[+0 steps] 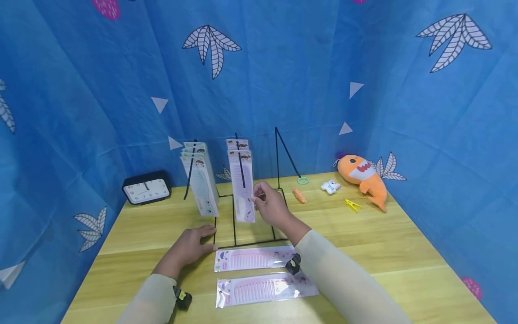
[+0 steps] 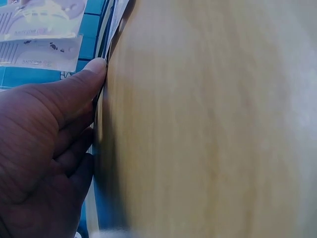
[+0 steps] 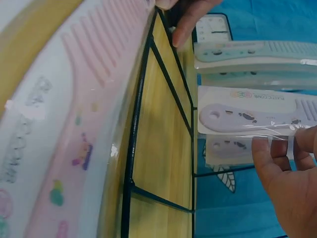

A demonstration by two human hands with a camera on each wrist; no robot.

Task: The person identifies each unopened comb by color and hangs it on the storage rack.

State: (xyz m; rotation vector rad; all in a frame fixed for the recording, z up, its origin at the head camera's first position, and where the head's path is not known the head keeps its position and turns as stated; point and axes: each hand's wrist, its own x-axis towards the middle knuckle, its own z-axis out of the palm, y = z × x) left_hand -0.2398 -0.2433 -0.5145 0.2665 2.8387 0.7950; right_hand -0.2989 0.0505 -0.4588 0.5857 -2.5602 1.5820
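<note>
Two bagged lilac plastic combs (image 1: 243, 198); right hand (image 1: 273, 207) pinching foremost; left hand (image 1: 191, 245) spread at near-left corner, black wire rack (image 1: 234, 227).

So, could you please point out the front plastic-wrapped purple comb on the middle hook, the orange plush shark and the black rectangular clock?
Front purple comb (image 1: 243, 197), head view: package's middle.
Orange plush shark (image 1: 365, 177), head view: mid-body.
Black clock (image 1: 146, 191), head view: white dial.

Lilac comb (image 3: 233, 115), black rack (image 3: 135, 141), blue leaf-print curtain (image 1: 283, 81)
</note>
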